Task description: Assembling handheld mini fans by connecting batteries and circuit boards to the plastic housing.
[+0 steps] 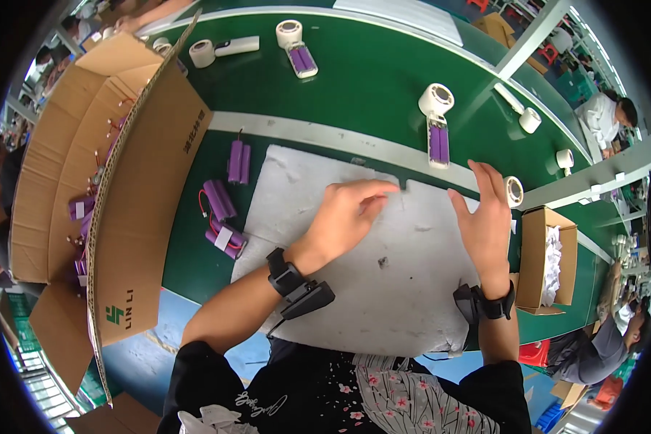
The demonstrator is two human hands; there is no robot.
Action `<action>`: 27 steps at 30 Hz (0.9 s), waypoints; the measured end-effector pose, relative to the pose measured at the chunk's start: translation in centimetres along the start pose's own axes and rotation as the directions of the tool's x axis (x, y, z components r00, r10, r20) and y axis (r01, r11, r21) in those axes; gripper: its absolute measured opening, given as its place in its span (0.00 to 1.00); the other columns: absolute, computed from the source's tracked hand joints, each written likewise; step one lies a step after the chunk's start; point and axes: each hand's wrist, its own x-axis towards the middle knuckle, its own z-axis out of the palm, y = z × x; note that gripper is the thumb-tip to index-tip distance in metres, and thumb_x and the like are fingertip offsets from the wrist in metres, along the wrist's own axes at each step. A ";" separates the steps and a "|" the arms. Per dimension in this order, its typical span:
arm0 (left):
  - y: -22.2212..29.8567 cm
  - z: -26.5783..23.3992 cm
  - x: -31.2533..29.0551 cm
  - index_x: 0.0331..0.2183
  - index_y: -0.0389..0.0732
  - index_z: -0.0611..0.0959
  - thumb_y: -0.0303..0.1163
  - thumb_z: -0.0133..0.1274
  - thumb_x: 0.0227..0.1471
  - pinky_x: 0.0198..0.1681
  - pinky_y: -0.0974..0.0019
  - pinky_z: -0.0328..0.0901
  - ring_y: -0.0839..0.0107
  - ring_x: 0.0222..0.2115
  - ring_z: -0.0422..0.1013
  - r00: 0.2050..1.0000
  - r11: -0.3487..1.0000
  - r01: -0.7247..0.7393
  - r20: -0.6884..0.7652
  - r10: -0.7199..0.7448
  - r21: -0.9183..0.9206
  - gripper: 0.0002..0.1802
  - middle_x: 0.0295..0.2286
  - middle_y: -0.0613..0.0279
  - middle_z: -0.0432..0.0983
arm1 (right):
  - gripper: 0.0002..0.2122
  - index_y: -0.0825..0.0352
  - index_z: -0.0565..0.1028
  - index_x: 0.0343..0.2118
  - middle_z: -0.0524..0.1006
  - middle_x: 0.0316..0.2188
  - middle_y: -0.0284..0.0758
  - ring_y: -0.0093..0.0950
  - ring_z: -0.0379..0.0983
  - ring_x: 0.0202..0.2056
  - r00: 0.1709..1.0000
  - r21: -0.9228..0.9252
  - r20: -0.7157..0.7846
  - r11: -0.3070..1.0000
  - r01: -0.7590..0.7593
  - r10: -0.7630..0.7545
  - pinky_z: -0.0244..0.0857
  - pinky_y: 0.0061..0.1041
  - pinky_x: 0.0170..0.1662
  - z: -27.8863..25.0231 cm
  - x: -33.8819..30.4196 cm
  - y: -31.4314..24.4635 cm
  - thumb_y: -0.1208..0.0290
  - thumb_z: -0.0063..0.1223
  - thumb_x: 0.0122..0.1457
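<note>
My left hand (351, 215) hovers over a grey-white foam mat (369, 296), its fingers stretched to the right and the thumb apart, with nothing visible in it. My right hand (486, 220) is raised over the mat's right side, fingers spread and empty. Just beyond it lies a white handheld fan (436, 100), its handle uncovered to show purple battery cells (438, 143). Another white round fan head (513, 192) sits close by the right hand, partly hidden. Left of the mat lie several purple battery packs (219, 200), some with red wires.
A tall open cardboard box (148, 195) with purple packs inside stands at the left. A smaller box (532, 260) holding white pieces is at the right. More white fans (289, 32) lie along the green bench (354, 79). A metal post (532, 40) rises behind; other people work nearby.
</note>
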 end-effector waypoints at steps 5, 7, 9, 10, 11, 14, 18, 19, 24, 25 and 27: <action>0.9 -1.3 0.0 0.46 0.40 0.81 0.22 0.53 0.55 0.30 0.75 0.70 0.80 0.22 0.73 0.984 0.984 0.179 -0.022 -0.179 -0.001 0.15 0.24 0.58 0.79 | 0.33 0.65 0.62 0.60 0.70 0.51 0.48 0.45 0.70 0.51 0.966 -0.105 -0.074 0.962 -0.253 0.247 0.67 0.35 0.50 -2.4 -2.0 6.5 0.72 0.62 0.50; 2.3 -2.3 0.5 0.46 0.40 0.81 0.22 0.53 0.56 0.29 0.76 0.69 0.82 0.22 0.72 0.972 0.972 0.234 -0.030 -0.233 0.016 0.15 0.23 0.59 0.79 | 0.33 0.65 0.61 0.61 0.72 0.49 0.47 0.43 0.71 0.49 0.956 -0.051 0.004 0.955 -0.293 0.293 0.67 0.33 0.50 -2.9 -3.8 8.3 0.72 0.61 0.51; 4.5 -3.9 1.4 0.45 0.42 0.82 0.23 0.54 0.53 0.29 0.72 0.70 0.74 0.23 0.74 0.970 0.953 0.242 -0.080 -0.231 0.184 0.15 0.23 0.56 0.78 | 0.34 0.64 0.57 0.63 0.74 0.44 0.46 0.40 0.74 0.45 0.913 0.040 0.171 0.924 -0.381 0.369 0.68 0.30 0.48 -2.4 -5.4 9.2 0.73 0.58 0.53; 5.0 -4.7 1.8 0.44 0.43 0.82 0.24 0.55 0.52 0.29 0.70 0.70 0.69 0.23 0.75 0.968 0.931 0.247 -0.104 -0.227 0.268 0.16 0.24 0.55 0.78 | 0.34 0.64 0.57 0.63 0.74 0.44 0.46 0.40 0.74 0.45 0.913 0.065 0.168 0.920 -0.387 0.373 0.68 0.30 0.48 -2.2 -5.5 9.3 0.73 0.58 0.53; 4.8 -6.1 2.3 0.44 0.43 0.82 0.24 0.55 0.52 0.29 0.70 0.70 0.69 0.23 0.75 0.970 0.926 0.240 -0.107 -0.217 0.293 0.16 0.24 0.55 0.78 | 0.34 0.63 0.56 0.64 0.74 0.41 0.45 0.38 0.74 0.43 0.870 0.122 0.209 0.871 -0.476 0.446 0.68 0.28 0.47 -2.3 -5.0 9.4 0.73 0.57 0.53; 3.6 -10.9 1.8 0.46 0.44 0.81 0.29 0.58 0.49 0.34 0.62 0.71 0.62 0.28 0.76 0.970 0.805 0.157 -0.241 -0.018 0.572 0.19 0.28 0.51 0.79 | 0.36 0.62 0.54 0.66 0.76 0.36 0.42 0.34 0.75 0.39 0.757 0.218 0.323 0.734 -0.643 0.568 0.67 0.24 0.45 -4.1 -4.0 9.2 0.74 0.56 0.54; 0.5 -14.9 -0.3 0.47 0.43 0.80 0.34 0.61 0.46 0.40 0.57 0.69 0.55 0.35 0.75 0.946 0.412 0.312 -0.320 -0.052 0.856 0.23 0.33 0.48 0.79 | 0.37 0.61 0.51 0.67 0.75 0.30 0.39 0.30 0.74 0.32 0.933 0.571 0.225 0.738 -0.360 0.281 0.68 0.24 0.41 -4.9 -4.4 4.3 0.76 0.55 0.54; 0.1 -15.3 -0.6 0.48 0.43 0.80 0.35 0.61 0.47 0.41 0.59 0.69 0.56 0.35 0.75 0.940 0.379 0.340 -0.326 -0.101 0.861 0.24 0.34 0.48 0.79 | 0.38 0.60 0.51 0.67 0.76 0.30 0.39 0.30 0.74 0.31 0.969 0.596 0.183 0.765 -0.244 0.167 0.68 0.25 0.40 -3.9 -4.7 2.7 0.77 0.55 0.54; -1.4 -17.0 0.3 0.49 0.42 0.80 0.33 0.61 0.47 0.39 0.64 0.69 0.63 0.31 0.75 0.949 0.505 0.304 -0.213 -0.232 0.808 0.25 0.32 0.52 0.80 | 0.36 0.64 0.51 0.66 0.76 0.39 0.41 0.31 0.73 0.36 0.970 0.544 0.244 0.827 -0.142 0.005 0.68 0.27 0.44 0.6 -6.8 -1.6 0.77 0.54 0.56; -1.3 -16.9 0.4 0.49 0.42 0.80 0.33 0.61 0.47 0.39 0.64 0.69 0.63 0.31 0.75 0.950 0.503 0.302 -0.210 -0.232 0.810 0.25 0.32 0.52 0.80 | 0.36 0.64 0.51 0.66 0.76 0.39 0.41 0.31 0.73 0.36 0.970 0.546 0.244 0.826 -0.144 0.008 0.68 0.27 0.44 0.3 -6.7 -1.5 0.77 0.54 0.56; 0.4 -16.4 0.4 0.48 0.41 0.80 0.29 0.58 0.48 0.40 0.65 0.70 0.64 0.33 0.76 0.917 0.602 0.399 -0.279 -0.287 0.692 0.23 0.32 0.51 0.80 | 0.35 0.64 0.53 0.66 0.74 0.42 0.42 0.30 0.72 0.40 0.903 0.616 0.429 0.721 -0.316 0.030 0.67 0.26 0.45 -0.7 -6.4 -1.4 0.74 0.55 0.57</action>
